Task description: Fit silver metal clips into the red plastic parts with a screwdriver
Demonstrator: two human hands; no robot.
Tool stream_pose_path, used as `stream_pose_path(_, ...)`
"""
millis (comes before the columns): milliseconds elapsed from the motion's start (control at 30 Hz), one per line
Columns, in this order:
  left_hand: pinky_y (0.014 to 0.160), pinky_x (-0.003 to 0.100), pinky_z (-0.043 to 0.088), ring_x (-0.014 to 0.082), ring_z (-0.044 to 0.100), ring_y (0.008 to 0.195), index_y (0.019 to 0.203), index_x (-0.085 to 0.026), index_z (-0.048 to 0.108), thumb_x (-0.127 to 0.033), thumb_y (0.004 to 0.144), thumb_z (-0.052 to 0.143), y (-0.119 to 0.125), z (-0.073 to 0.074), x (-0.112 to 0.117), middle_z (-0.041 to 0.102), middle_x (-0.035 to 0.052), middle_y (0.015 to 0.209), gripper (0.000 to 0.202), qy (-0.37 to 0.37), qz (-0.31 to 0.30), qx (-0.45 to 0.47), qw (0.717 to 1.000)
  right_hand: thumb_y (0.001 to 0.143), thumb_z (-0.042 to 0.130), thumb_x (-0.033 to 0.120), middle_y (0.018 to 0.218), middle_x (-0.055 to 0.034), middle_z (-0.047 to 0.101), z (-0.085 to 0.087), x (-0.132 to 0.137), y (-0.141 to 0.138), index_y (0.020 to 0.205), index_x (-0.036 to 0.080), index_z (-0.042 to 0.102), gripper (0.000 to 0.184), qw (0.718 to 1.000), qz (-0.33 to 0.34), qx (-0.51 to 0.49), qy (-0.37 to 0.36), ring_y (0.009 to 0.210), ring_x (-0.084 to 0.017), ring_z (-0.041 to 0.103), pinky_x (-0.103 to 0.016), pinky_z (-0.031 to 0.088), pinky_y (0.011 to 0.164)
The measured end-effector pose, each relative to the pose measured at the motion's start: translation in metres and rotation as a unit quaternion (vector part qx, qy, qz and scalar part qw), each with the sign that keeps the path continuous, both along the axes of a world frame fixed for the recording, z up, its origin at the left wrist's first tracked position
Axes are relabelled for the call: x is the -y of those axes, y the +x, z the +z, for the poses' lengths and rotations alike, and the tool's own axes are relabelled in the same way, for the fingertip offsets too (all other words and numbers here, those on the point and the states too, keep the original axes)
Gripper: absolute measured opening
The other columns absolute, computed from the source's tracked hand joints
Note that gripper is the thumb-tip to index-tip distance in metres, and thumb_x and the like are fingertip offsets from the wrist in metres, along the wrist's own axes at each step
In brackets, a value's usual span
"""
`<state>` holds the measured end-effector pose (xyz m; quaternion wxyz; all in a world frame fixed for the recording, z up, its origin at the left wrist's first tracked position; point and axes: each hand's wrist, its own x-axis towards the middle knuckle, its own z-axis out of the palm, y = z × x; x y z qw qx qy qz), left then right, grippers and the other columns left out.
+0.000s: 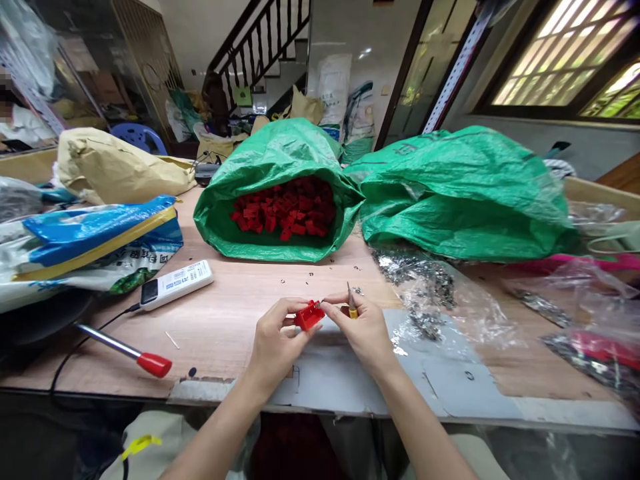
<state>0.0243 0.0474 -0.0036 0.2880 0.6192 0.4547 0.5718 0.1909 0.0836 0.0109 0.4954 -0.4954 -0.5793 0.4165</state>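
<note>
Between thumb and fingers, my left hand (277,340) grips a small red plastic housing (310,316), its hollow side showing. My right hand (364,333) is closed around a yellow-handled pointed tool (353,308) whose metal tip points upward. The right thumb and index finger pinch a tiny metal piece at the housing's upper right edge; its exact shape is too small to tell. Farther back, an open green woven sack (280,248) holds many similar red housings (287,208). To the right of my hands, small metal parts (425,287) lie in and around clear plastic.
A second green sack (465,200) lies at the back right. On the left are a white handheld device (176,285) with a cable, a red-tipped metal lever (154,364) and a blue-and-white bag (100,240). A grey sheet (340,380) lies under my hands.
</note>
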Motion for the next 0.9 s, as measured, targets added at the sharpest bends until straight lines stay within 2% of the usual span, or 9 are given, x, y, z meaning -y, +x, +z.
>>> stream_pose_path(133,0.079,0.03,0.063,0.0192,0.068,0.103,0.1,-0.021,0.068,-0.022,0.082,0.073,0.0,-0.001,0.0,0.07,0.0051,0.107,0.019,0.023,0.024,-0.015,0.999,0.081,0.073,0.033,0.087,-0.0064,0.076,-0.003,0.006,-0.006,0.08,0.021,0.073,0.012,0.994,0.005,0.035,0.102,0.084,-0.023,0.069,-0.035,0.054,0.079)
stream_pose_path(233,0.076,0.029,0.064,0.0198,0.069,0.103,0.101,-0.021,0.067,-0.023,0.082,0.073,0.0,-0.003,-0.001,0.07,0.0056,0.106,0.019,0.032,0.051,-0.017,0.998,0.084,0.07,0.029,0.086,-0.0057,0.076,-0.002,0.01,-0.01,0.082,0.022,0.073,0.007,0.986,0.002,0.075,0.147,0.081,-0.022,0.069,-0.034,0.054,0.077)
stream_pose_path(333,0.076,0.029,0.064,0.0198,0.068,0.104,0.1,-0.021,0.067,-0.022,0.083,0.072,0.0,-0.004,-0.001,0.069,0.0059,0.106,0.018,0.037,0.05,-0.018,0.998,0.086,0.068,0.027,0.085,-0.0049,0.075,-0.001,0.012,-0.011,0.083,0.023,0.072,0.006,0.981,-0.012,0.106,0.165,0.077,-0.022,0.068,-0.033,0.053,0.072)
stream_pose_path(533,0.08,0.031,0.063,0.0193,0.068,0.104,0.097,-0.021,0.066,-0.021,0.083,0.071,0.0,-0.005,-0.002,0.069,0.0058,0.107,0.015,0.06,0.037,-0.03,0.997,0.086,0.068,0.029,0.085,-0.0047,0.075,-0.002,0.013,-0.012,0.085,0.024,0.072,0.007,0.983,-0.025,0.095,0.156,0.078,-0.023,0.069,-0.035,0.054,0.073)
stream_pose_path(700,0.079,0.032,0.063,0.0199,0.068,0.103,0.096,-0.02,0.066,-0.023,0.084,0.071,0.0,-0.004,-0.001,0.069,0.0065,0.107,0.013,0.063,0.039,-0.031,0.997,0.086,0.068,0.028,0.088,-0.0056,0.074,-0.005,0.011,-0.013,0.084,0.023,0.072,0.007,0.983,-0.003,0.089,0.162,0.085,-0.023,0.069,-0.035,0.053,0.079)
stream_pose_path(900,0.079,0.032,0.063,0.0196,0.069,0.101,0.096,-0.021,0.066,-0.022,0.084,0.071,0.0,-0.004,-0.001,0.07,0.0066,0.106,0.014,0.086,0.046,-0.03,0.995,0.083,0.07,0.037,0.085,-0.0053,0.074,-0.005,0.005,-0.01,0.084,0.021,0.074,0.017,0.997,0.041,0.035,0.061,0.08,-0.022,0.067,-0.033,0.052,0.071)
